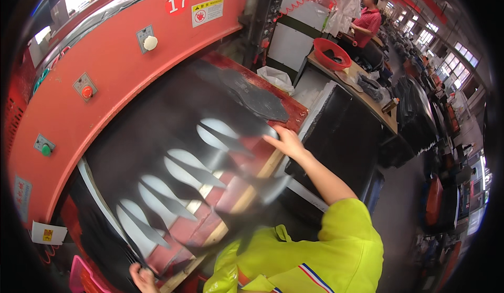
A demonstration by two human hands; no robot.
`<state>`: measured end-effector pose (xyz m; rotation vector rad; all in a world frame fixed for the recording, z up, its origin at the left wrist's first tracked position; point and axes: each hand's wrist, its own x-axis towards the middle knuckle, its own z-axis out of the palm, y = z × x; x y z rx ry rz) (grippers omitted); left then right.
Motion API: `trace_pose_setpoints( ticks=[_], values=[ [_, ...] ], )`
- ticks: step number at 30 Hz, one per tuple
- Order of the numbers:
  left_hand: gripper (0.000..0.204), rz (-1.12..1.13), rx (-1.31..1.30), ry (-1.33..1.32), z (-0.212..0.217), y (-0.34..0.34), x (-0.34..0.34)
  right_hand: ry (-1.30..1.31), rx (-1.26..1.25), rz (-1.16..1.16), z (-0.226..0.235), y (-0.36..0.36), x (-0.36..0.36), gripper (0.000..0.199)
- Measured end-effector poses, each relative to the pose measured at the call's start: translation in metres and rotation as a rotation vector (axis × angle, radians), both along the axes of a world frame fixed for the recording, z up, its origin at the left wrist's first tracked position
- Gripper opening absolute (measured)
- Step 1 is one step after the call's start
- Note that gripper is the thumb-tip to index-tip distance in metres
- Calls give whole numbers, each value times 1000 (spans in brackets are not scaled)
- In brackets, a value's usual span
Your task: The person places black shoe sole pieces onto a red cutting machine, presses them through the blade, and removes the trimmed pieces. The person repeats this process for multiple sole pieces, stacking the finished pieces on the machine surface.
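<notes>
A large black sheet (pixel 157 104) with a row of sole-shaped cutouts (pixel 181 167) lies slanted over the bed of a red press. Through the openings, pale and reddish surfaces show. At the sheet's near right edge, my right hand (pixel 286 142) is closed, thumb and fingers pinching the rim. Low at the left, my left hand (pixel 143 278) is closed at the sheet's near left corner; its fingers are partly blurred and cut by the frame. The sheet's near edge is smeared by motion. A dark sole-shaped stack (pixel 254 96) rests on the bed's far right part.
The red press beam (pixel 126 67) with its buttons arches over the bed. A control box (pixel 265 20) stands behind. On a side table (pixel 362 86) sits a red basin (pixel 332 54). Black sheets (pixel 341 120) lie to the right. A person (pixel 365 23) works farther back.
</notes>
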<state>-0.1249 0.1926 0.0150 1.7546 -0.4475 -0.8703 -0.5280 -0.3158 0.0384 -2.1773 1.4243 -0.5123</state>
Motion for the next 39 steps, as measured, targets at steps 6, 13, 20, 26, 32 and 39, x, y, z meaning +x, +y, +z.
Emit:
trace_pose_setpoints(
  ticks=[6,13,20,26,32,39],
  values=[
    [44,401,-291,151,-8,-22,-8,51,32,59,-30,-5,9,75],
    [54,259,-120,334,13,-83,22,-285,85,94,-40,-72,43,61],
    [53,331,-29,-84,-2,-142,52,-312,178,170,-55,-126,95,55],
    [47,361,5,-205,-17,-152,74,-119,-148,255,-52,-116,113,53],
    [49,312,83,-172,-30,-84,30,10,-189,268,-40,-68,72,48],
    [52,357,13,-252,-51,-92,51,15,-320,246,-46,-76,88,46]
  ],
)
